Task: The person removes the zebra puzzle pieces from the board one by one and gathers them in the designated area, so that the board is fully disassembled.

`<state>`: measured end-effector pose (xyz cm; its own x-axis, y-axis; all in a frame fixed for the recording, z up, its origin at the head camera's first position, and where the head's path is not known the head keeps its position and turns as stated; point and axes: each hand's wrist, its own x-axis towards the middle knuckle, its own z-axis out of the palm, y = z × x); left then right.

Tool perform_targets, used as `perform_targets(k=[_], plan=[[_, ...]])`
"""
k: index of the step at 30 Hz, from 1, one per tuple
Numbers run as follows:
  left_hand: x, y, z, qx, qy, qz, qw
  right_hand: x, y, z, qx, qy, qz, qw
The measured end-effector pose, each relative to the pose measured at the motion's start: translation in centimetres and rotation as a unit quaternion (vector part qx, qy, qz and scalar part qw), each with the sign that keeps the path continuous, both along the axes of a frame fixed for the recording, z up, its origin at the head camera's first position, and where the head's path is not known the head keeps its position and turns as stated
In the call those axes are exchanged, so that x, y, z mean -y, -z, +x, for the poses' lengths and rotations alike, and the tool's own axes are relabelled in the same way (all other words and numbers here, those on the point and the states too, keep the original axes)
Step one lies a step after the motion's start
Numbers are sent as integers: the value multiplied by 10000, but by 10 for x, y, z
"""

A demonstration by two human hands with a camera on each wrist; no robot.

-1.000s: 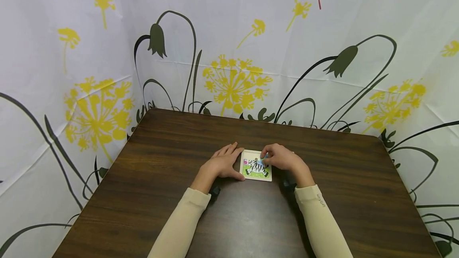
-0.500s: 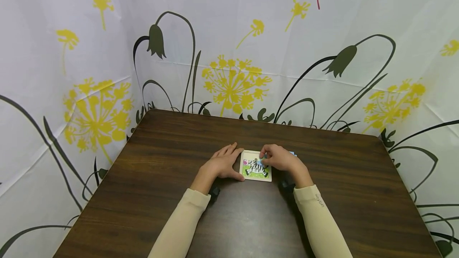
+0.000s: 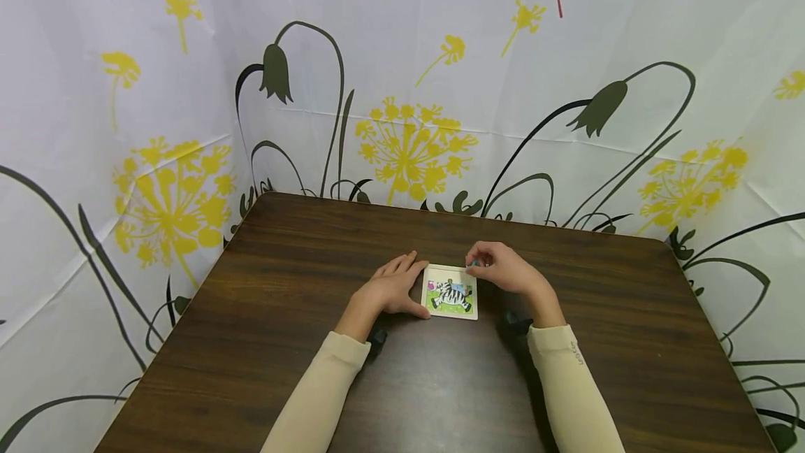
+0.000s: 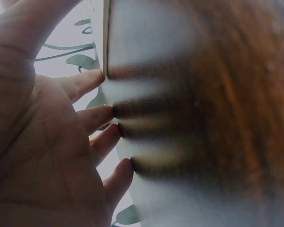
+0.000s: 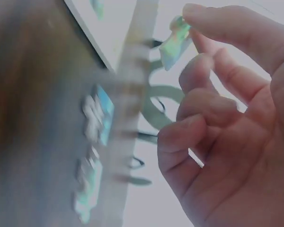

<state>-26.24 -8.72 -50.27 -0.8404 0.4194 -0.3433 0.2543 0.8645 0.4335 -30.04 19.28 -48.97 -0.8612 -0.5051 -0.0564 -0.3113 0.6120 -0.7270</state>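
A small square puzzle board [image 3: 449, 314] with a pale frame and a zebra picture lies on the table. My left hand [image 3: 393, 289] lies at its left side, fingers spread; in the left wrist view the index fingertip [image 4: 97, 76] touches the board's edge [image 4: 105, 38] and the other fingertips rest on the table. Over the board's upper right corner is my right hand [image 3: 506, 270]. Between thumb and index finger it pinches a small green and pale blue puzzle piece [image 5: 174, 46], clear of the table in the right wrist view; its other fingers are curled.
Loose puzzle pieces lie on the table by the right hand: a blue and white one [image 5: 104, 116] and a green and white one [image 5: 89, 191]. The hand hides them in the head view. A flower-printed curtain [image 3: 402, 54] hangs behind the dark wooden table [image 3: 302, 243].
My right hand has lifted from the zebra picture and moved right, over the board's upper right corner, with a puzzle piece pinched. The left hand has kept its place.
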Motion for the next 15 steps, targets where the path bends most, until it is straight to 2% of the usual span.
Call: perform_targets(k=[6,15], plan=[[0,-3,3,31,-13,32,10000,-28,-9,-2,-511,606,-236,9966],[1,-5,4,4,-17,116,9999,-70,-11,0,-159,1069,-68,9941]])
